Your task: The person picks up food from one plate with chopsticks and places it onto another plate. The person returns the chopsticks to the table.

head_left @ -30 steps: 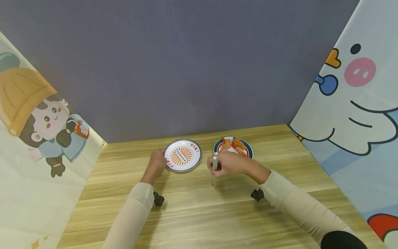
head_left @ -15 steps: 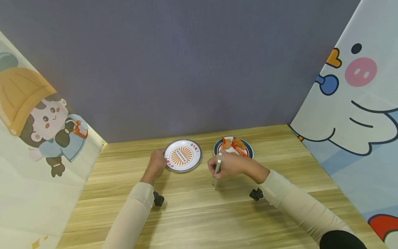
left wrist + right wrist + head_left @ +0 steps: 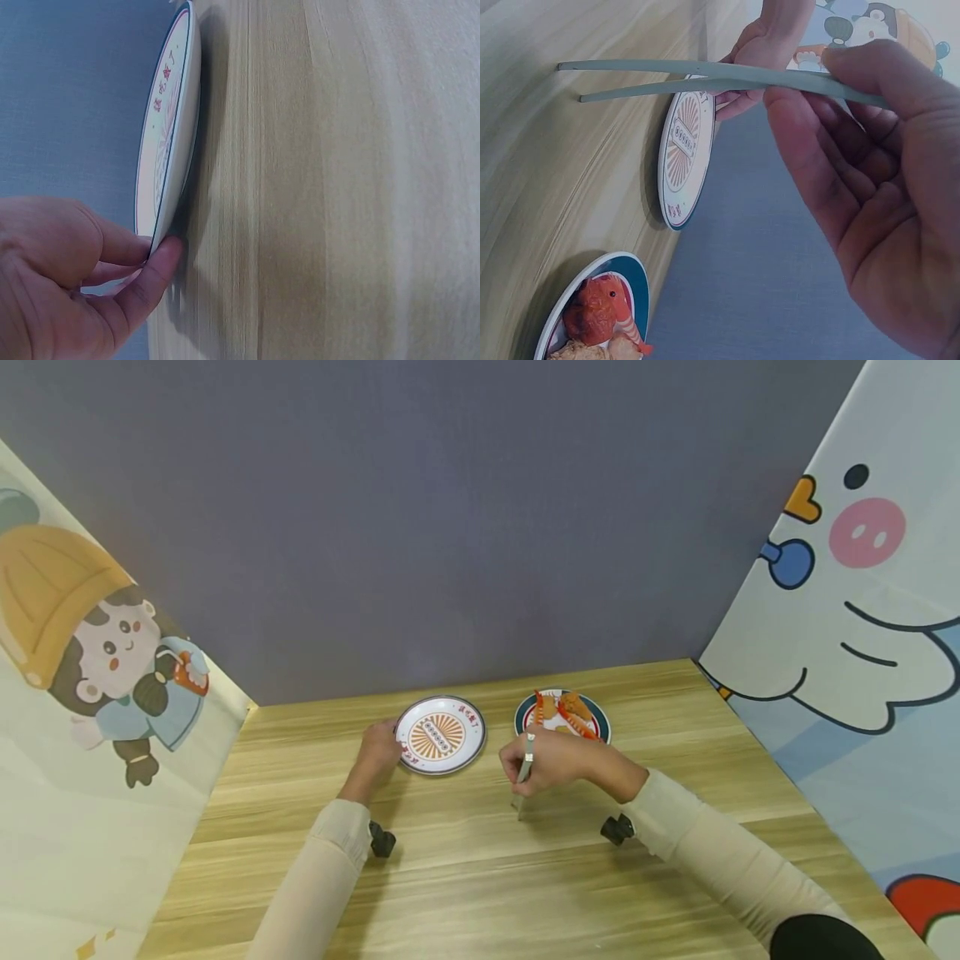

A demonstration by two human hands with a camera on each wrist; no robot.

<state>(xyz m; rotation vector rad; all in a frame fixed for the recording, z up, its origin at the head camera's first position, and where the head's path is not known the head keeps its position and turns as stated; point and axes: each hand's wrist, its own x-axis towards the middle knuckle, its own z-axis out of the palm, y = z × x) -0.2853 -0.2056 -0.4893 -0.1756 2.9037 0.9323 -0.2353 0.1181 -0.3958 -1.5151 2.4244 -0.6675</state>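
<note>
My left hand (image 3: 378, 747) pinches the near-left rim of a white plate (image 3: 440, 735), thumb on its underside in the left wrist view. An orange sunburst and red lettering mark the plate, which carries no food. To its right, my right hand (image 3: 551, 756) holds a pair of pale green chopsticks (image 3: 660, 71). They tilt with their tips low over the table, slightly apart, and nothing sits between them. Behind that hand stands a green-rimmed plate (image 3: 602, 718) bearing orange striped shrimp (image 3: 576, 724) and a brown fried piece (image 3: 574, 705). The hand hides its near part.
The light wooden table (image 3: 450, 877) backs onto a grey partition (image 3: 465, 527). Cartoon-printed panels stand at left (image 3: 112, 652) and right (image 3: 840, 610). Black wrist cameras (image 3: 618, 829) hang beneath both forearms.
The chopsticks have gone from nearly upright to leaning, their top ends swung to the right, as the right hand turned slightly. The left hand and both plates have stayed put.
</note>
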